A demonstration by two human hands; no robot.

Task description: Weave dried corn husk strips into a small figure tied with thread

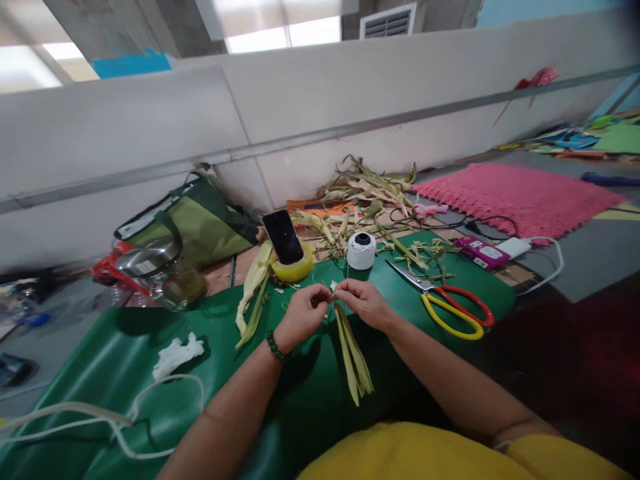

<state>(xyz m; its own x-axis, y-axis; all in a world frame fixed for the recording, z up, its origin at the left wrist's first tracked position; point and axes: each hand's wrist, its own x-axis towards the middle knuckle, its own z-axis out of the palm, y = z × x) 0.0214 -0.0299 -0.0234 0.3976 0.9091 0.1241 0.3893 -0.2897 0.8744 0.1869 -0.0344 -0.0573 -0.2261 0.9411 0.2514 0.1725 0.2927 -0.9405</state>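
My left hand (306,310) and my right hand (364,301) meet over the green mat, fingers pinched together at the top of a bundle of corn husk strips (353,357). The pale strips hang down toward me from between the fingertips. A thin white thread runs from the spool of white thread (361,252) just behind down to my fingers. A small white tip pokes up between the two pinches. Scissors (440,303) with one red and one yellow handle lie to the right of my right hand. Longer corn husks (255,293) lie left of my left hand.
A phone (283,237) leans in a yellow tape roll (293,265). Dried husks (367,187) are heaped by the wall. A green bag (195,223), a glass jar (183,283), crumpled tissue (177,355) and a white cable (120,420) are at left; a purple power strip (483,252) and pink cloth (525,197) at right.
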